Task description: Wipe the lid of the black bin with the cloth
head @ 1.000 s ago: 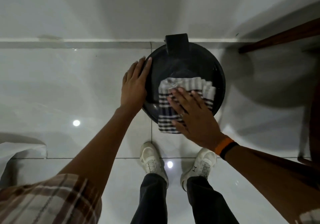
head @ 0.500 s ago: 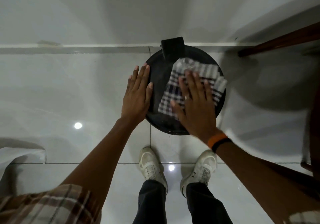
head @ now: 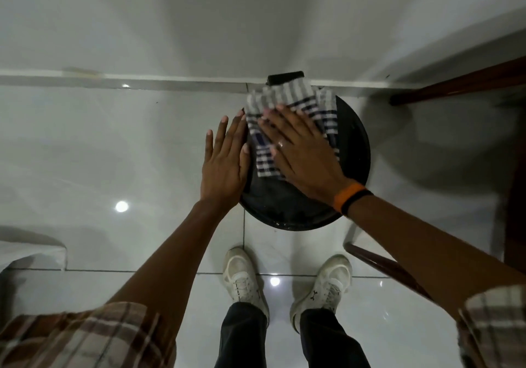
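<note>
A round black bin stands on the floor against the wall, and its lid (head: 353,151) faces up at me. A checked white, grey and dark blue cloth (head: 290,103) lies over the lid's far left part and covers most of the black hinge block (head: 284,77). My right hand (head: 301,151) lies flat on the cloth with fingers spread, pressing it onto the lid. My left hand (head: 225,162) rests flat against the lid's left rim, fingers straight, holding nothing.
White glossy floor tiles surround the bin. A dark wooden chair leg (head: 455,86) runs along the wall at the right, and another wooden rail (head: 381,262) passes under my right forearm. My two white shoes (head: 244,276) stand just in front of the bin. A white object (head: 31,251) sits at the left edge.
My right hand has pushed the cloth from the near middle of the lid to its far part, over the hinge block. My left hand stayed at the left rim.
</note>
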